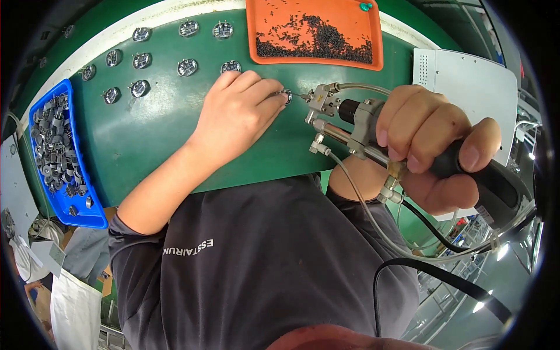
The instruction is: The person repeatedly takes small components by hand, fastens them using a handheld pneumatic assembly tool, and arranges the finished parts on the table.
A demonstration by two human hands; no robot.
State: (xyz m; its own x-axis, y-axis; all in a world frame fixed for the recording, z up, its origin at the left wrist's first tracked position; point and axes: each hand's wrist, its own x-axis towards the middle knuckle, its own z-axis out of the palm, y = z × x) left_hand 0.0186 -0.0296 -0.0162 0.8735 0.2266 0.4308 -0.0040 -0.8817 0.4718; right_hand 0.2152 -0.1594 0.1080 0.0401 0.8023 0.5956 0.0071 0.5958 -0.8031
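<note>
Close to the middle of the green work mat, my left hand (242, 111) pinches a small round electronic part (288, 97) between its fingertips. Most of that part is hidden by the fingers. My right hand (434, 143) is wrapped round a black-gripped hand tool (359, 125) with a metal head, a cylinder, fittings and hoses. The tool's thin metal tip points left and reaches the part's side; whether they touch I cannot tell. Several round silvery parts with small circuit boards (187, 67) lie in loose rows beyond and left of my left hand.
An orange tray (378, 35) at the back holds many tiny black pieces and a small teal item. On the left, a blue tray (96, 217) carries many grey-black curved pieces. A pale flat box (472, 81) sits at the right. Clear hoses and a black cable (443, 280) hang below the tool.
</note>
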